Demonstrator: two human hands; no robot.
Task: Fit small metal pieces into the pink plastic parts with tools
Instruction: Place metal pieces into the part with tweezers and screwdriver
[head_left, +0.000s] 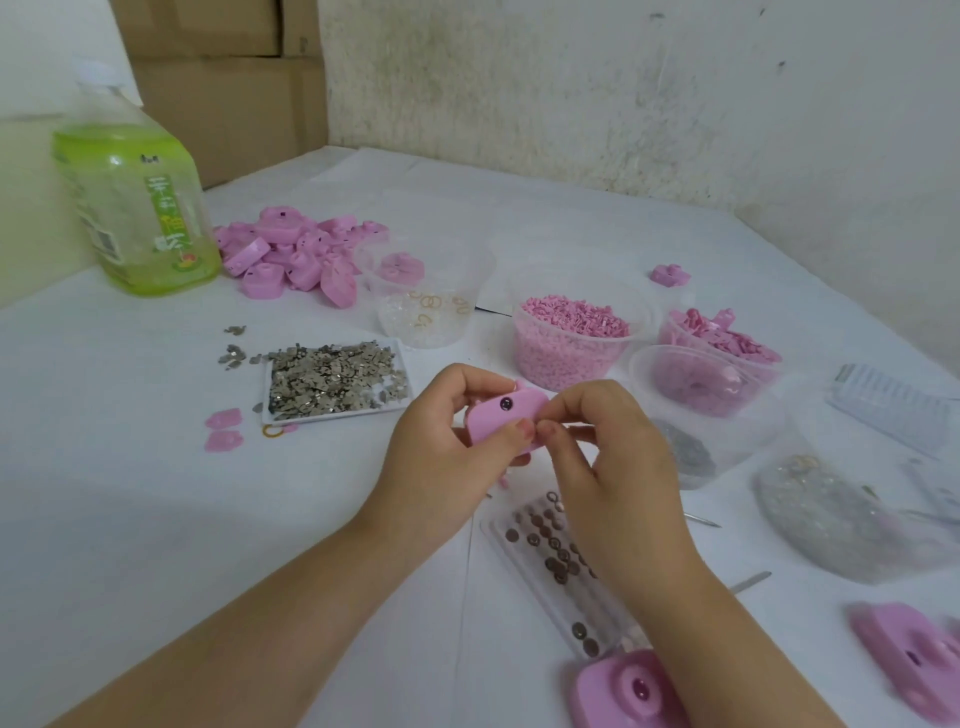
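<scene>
A pink plastic part (506, 415) with a dark round hole on its face is held above the table, between both hands. My left hand (441, 457) grips its left side, thumb on the front. My right hand (613, 462) pinches its right edge with thumb and forefinger; whether a metal piece sits between those fingertips is hidden. Under my right wrist lies a clear tray (550, 551) of small round metal pieces. A white tray (335, 382) heaped with small grey metal bits sits to the left.
A pile of pink parts (296, 254) lies at the back left beside a green bottle (135, 208). Clear tubs (571, 338) of pink pellets and bits stand to the right. More pink parts (623, 691) lie near the front edge. Thin metal tools (748, 582) rest at the right.
</scene>
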